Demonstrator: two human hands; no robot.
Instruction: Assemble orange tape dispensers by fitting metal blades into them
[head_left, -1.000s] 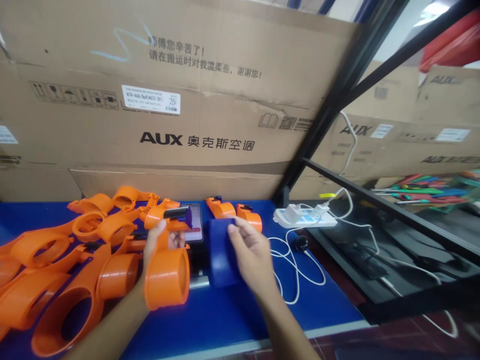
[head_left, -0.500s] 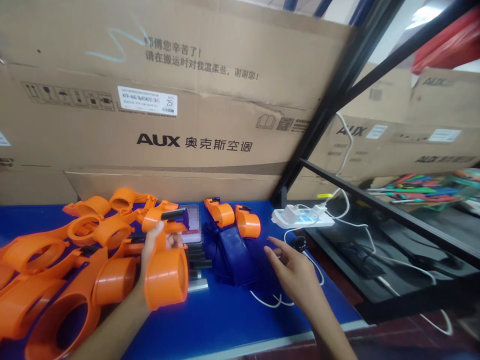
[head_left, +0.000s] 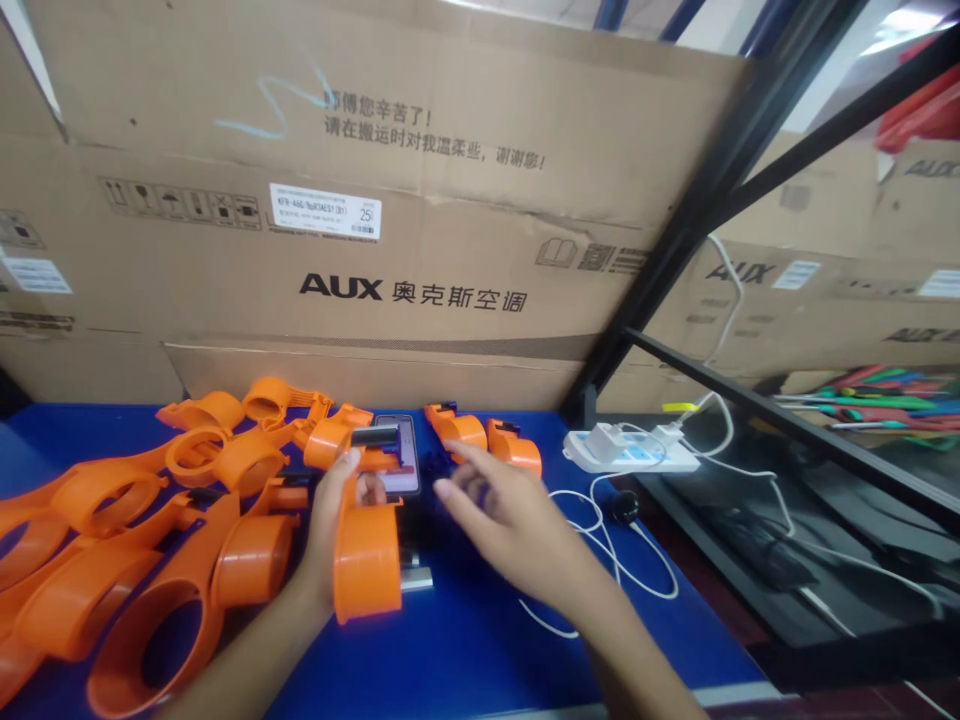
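My left hand point(head_left: 330, 515) is closed on an orange plastic tape dispenser point(head_left: 367, 562), its round hub hanging down and a black roller point(head_left: 375, 437) at its top. My right hand point(head_left: 499, 510) reaches over the dark blue parts beside it, fingers apart and partly bent, with nothing visible in them. It hides most of those parts. Just behind its fingertips stand two more orange dispensers point(head_left: 516, 452). A phone point(head_left: 405, 460) lies behind the held dispenser. Below, a short metal piece point(head_left: 417, 578) shows on the blue table.
Several orange dispenser pieces point(head_left: 255, 465) are heaped on the left of the blue table point(head_left: 450, 665). A white power strip point(head_left: 630, 452) with cables and a black plug point(head_left: 625, 507) are at the right. A large carton point(head_left: 420, 340) stands behind, near a black metal frame point(head_left: 675, 230).
My right hand has moved left, from the table's right side to over the dark blue parts. My left hand still holds the tape dispenser. The view has shifted slightly left.
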